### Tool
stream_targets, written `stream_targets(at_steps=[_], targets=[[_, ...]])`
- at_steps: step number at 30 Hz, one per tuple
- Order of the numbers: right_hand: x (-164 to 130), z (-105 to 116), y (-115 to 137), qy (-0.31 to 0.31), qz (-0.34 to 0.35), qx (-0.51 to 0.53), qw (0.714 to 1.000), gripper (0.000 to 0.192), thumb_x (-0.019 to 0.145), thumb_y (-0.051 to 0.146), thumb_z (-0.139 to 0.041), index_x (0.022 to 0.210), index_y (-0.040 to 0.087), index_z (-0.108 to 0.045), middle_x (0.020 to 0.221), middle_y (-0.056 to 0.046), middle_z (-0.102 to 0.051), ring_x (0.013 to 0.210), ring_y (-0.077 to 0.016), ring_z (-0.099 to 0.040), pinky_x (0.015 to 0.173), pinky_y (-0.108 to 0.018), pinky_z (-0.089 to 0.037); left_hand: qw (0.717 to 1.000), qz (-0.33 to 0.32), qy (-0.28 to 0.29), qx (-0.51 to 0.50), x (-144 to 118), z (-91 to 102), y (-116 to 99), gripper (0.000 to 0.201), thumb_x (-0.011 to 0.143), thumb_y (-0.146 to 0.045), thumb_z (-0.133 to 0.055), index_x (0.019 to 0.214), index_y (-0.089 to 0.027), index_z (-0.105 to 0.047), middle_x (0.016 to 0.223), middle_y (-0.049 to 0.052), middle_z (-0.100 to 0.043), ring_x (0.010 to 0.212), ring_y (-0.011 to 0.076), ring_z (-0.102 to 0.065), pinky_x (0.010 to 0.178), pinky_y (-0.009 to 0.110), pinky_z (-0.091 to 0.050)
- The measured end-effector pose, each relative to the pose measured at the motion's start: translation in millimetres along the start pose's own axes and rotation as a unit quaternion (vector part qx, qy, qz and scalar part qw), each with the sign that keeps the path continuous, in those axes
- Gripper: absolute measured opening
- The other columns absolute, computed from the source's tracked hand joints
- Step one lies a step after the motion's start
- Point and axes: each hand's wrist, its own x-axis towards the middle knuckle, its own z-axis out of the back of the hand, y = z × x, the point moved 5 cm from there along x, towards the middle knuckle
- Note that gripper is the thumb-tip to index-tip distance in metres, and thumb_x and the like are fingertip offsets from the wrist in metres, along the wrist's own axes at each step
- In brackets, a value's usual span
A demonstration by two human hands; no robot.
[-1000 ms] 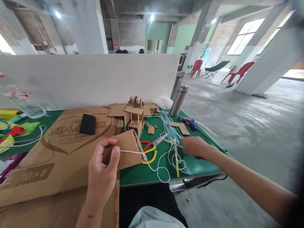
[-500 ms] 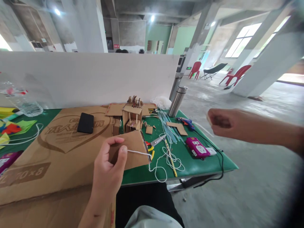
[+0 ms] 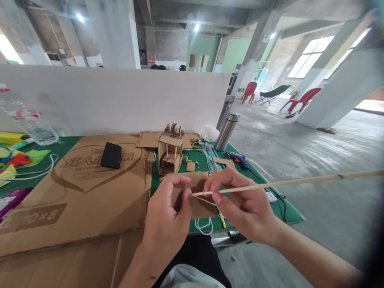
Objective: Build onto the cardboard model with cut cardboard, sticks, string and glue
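Cardboard piece pinched in left hand.
Thin wooden stick pinched by right hand, tip at cardboard, white string dangling.

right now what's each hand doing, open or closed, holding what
Left hand: closed on the cardboard piece, thumb and fingers pinching it.
Right hand: closed, pinching the thin wooden stick near its left end.

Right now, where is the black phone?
In the head view the black phone lies flat on the big cardboard sheet, left of the small cardboard model and beyond the left hand.
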Motion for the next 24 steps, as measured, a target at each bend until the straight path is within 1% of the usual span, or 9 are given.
stream_targets(at_steps=[5,10,15,19,24], targets=[[1.5,-0.9,3.1,0.005,0.032,-0.032,0.999,0.015,0.084,0.009,-0.051,0.084,0.023,-0.053,0.076,0.001,-0.061,0.068,-0.0131,-0.058,0.058,-0.026,-0.046,1.0,-0.006,-0.001,0.006,-1.0,1.6,0.0,0.011,0.093,-0.02,-0.051,0.101,-0.024,-0.057,0.101,0.0,-0.069,0.096,0.0143,-0.066,0.085,0.025,-0.05],[2.8,-1.9,3.6,0.003,0.034,-0.038,0.999,0.014,0.084,0.009,-0.052,0.085,0.023,-0.053,0.08,0.0,-0.064,0.07,-0.0138,-0.06,0.059,-0.027,-0.047,1.0,-0.009,-0.001,0.011,-0.7,1.0,1.9,0.011,0.095,-0.02,-0.05,0.103,-0.024,-0.057,0.102,0.0,-0.069,0.097,0.0136,-0.066,0.084,0.023,-0.05],[2.2,-2.0,5.2,-0.001,0.045,-0.03,0.999,0.011,0.085,0.012,-0.053,0.086,0.022,-0.053,0.078,-0.001,-0.064,0.069,-0.0142,-0.06,0.058,-0.027,-0.047,1.0,-0.017,-0.002,0.012,-1.9,0.7,2.5,0.011,0.096,-0.02,-0.049,0.104,-0.024,-0.056,0.103,0.0,-0.068,0.098,0.0122,-0.065,0.086,0.021,-0.049],[2.3,-3.9,4.2,0.005,0.041,-0.03,0.999,0.011,0.085,0.011,-0.052,0.085,0.023,-0.051,0.078,0.0,-0.063,0.068,-0.014,-0.059,0.058,-0.027,-0.046,1.0,-0.021,-0.005,0.004,-2.4,1.3,2.7,0.012,0.096,-0.02,-0.049,0.104,-0.024,-0.056,0.101,-0.001,-0.067,0.097,0.0114,-0.064,0.086,0.02,-0.048],[3.4,-5.4,5.8,0.013,0.043,-0.042,0.998,0.011,0.084,0.011,-0.051,0.084,0.023,-0.051,0.078,-0.001,-0.063,0.068,-0.0144,-0.058,0.058,-0.027,-0.046,1.0,-0.013,-0.007,-0.014,-2.0,0.9,4.3,0.012,0.097,-0.02,-0.049,0.105,-0.026,-0.056,0.103,-0.002,-0.067,0.097,0.0103,-0.063,0.086,0.018,-0.047]])
